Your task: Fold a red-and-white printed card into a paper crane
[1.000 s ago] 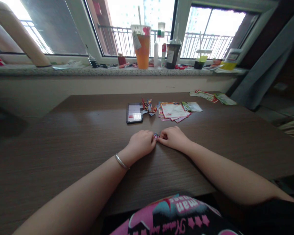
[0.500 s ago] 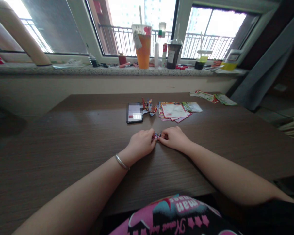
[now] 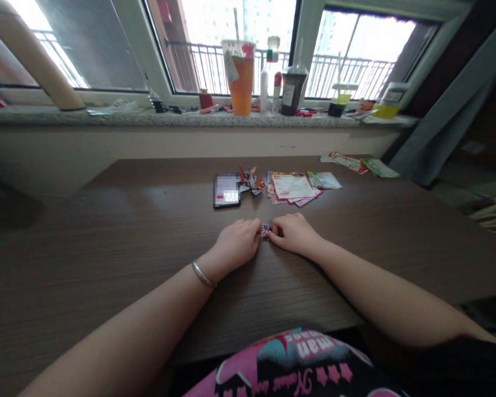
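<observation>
Brown wood-grain table (image 3: 86,231): is carrying the following, listed from left to right.

Silver-coloured bangle (image 3: 203,274): is ringing the left wrist.

Black-edged device (image 3: 226,190): is lying flat beyond the left hand, its screen showing only as blurred blocks.

Left hand (image 3: 238,241): is turning its back upward, fingers curling in, with thumb and forefinger closing on the near side of a small patterned piece. I am not able to tell how the other fingertips are sitting.

Crumpled wrappers (image 3: 252,181), orange and blue: are lying beside the device, beyond the hands.

Small patterned piece (image 3: 266,231), paper-like, multicoloured: is showing between the two sets of fingertips, its left end going under the left fingers and its right end meeting the right thumb. I am not able to tell whether it is touching the table.

Right hand (image 3: 294,234): is mirroring the left, fingers bending inward, thumb and forefinger pinching the right end with hardly any gap.

Red-edged cards (image 3: 294,186): are overlapping in a loose pile beyond the right hand.

Green-and-white packet (image 3: 324,180): is lying against the pile's right side.
</observation>
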Demonstrator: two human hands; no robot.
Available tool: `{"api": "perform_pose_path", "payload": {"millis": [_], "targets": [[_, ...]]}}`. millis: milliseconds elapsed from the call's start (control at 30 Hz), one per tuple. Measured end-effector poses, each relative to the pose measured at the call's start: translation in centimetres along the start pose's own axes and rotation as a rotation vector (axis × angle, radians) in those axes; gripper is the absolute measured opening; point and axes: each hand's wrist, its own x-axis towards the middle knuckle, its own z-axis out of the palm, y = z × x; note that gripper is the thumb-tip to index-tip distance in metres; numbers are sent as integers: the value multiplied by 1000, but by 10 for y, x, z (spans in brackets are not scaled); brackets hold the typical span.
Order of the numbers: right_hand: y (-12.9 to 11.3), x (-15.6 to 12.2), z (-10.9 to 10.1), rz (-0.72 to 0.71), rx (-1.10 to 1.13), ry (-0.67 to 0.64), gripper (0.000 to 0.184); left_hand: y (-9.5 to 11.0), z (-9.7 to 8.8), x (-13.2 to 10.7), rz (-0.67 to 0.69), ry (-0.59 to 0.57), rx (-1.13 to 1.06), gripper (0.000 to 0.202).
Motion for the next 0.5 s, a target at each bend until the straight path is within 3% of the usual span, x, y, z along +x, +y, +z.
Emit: {"api": "perform_pose_path", "payload": {"millis": [300,500], "targets": [[7,-1,3,-47,55,-17,23,-10,-3,-1,245,7,56,19],[12,0,4,-42,127,2,18,-9,-10,-5,319,27,147,22]]}}
